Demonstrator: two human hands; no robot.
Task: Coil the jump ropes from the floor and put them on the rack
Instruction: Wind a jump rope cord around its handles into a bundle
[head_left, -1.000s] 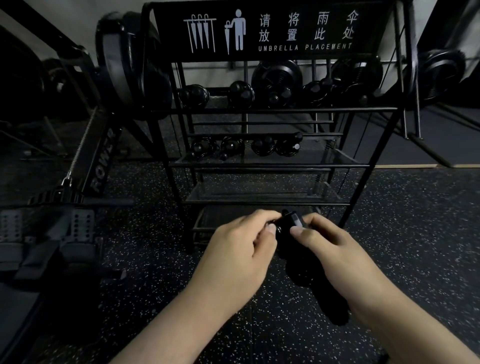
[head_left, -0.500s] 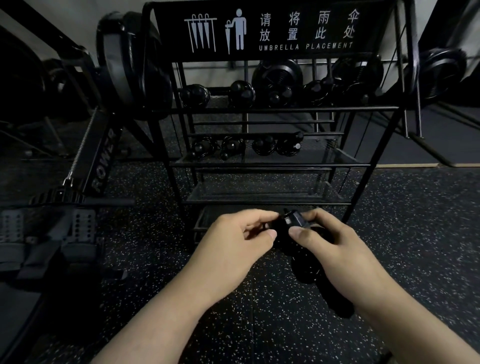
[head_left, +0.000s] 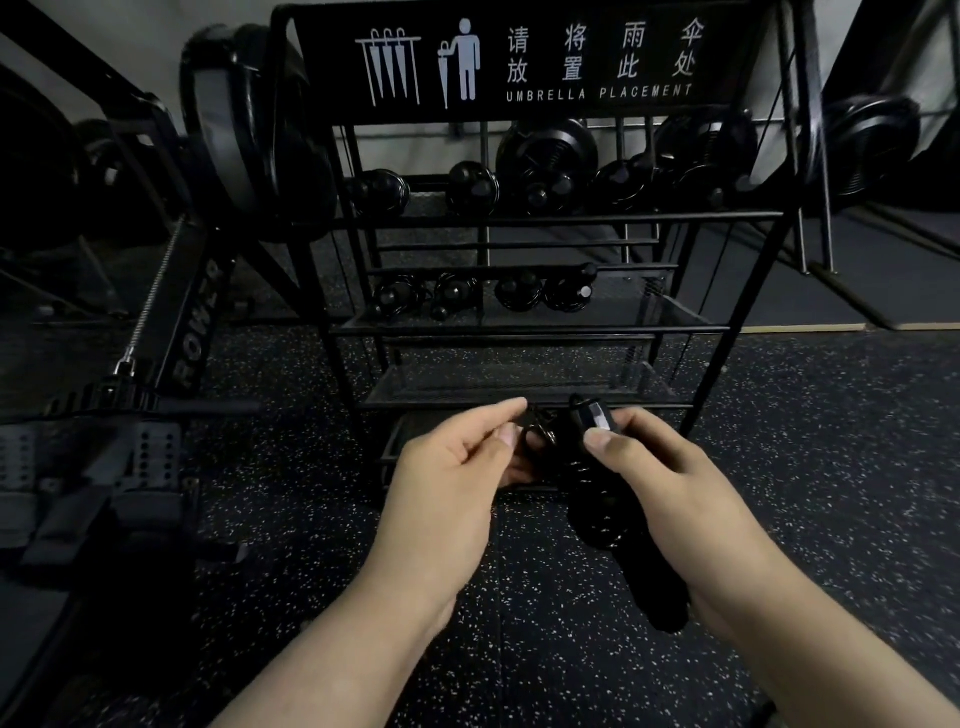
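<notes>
**Both hands on one jump rope, in front of rack**

Right hand (head_left: 670, 499): thumb and fingers curled around the black jump rope (head_left: 597, 499), thumb pressed on the handle end near the top. Handles run down from the fingers along the palm; lower ends stick out below the hand, over the floor.

Left hand (head_left: 447, 483): index finger and thumb pinch the cord loops just left of the handle top. Other fingers curled underneath; can't tell if they touch the cord.

Rope count in hand: one bundle, held between the two hands, cord wound around the handles near the right thumb. Exact number of wraps not readable, too dark.

Outward from the fingers:
- Directly beyond the fingertips: black metal rack (head_left: 748, 332), lowest mesh shelves just behind the hands. Rope is off the rack, held in the air in front of the bottom tiers.
- Above that, on a mesh shelf: four coiled black bundles (head_left: 483, 293) in a row.
- Higher: round black weight plates (head_left: 545, 166) seen through the rack frame; count unclear.
- Top of rack: one sign (head_left: 524, 60) reading "UMBRELLA PLACEMENT".
- Well left of the left hand: one rowing machine (head_left: 156, 332), rail marked "ROWER".
- Under both hands: dark speckled rubber floor (head_left: 831, 467).
</notes>
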